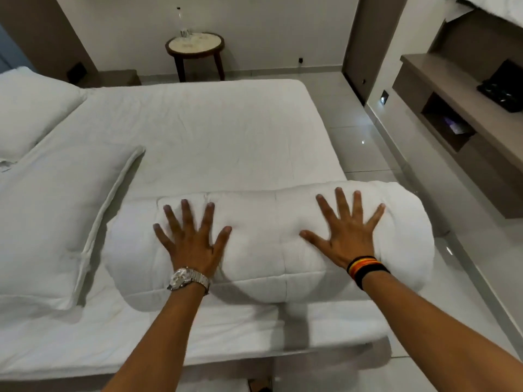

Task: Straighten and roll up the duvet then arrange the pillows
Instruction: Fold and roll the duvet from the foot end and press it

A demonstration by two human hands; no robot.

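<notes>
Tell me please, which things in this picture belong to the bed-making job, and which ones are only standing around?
Belong to the job:
rolled duvet, under both flat hands
left hand
right hand
near pillow
far pillow
bed

Just around:
round side table
bottle on it
wall shelf
black case on the shelf

Near pillow (48, 222) cut by left edge; far pillow (31, 108) likewise; bottle (179, 21) on side table (195, 45) too small.
</notes>
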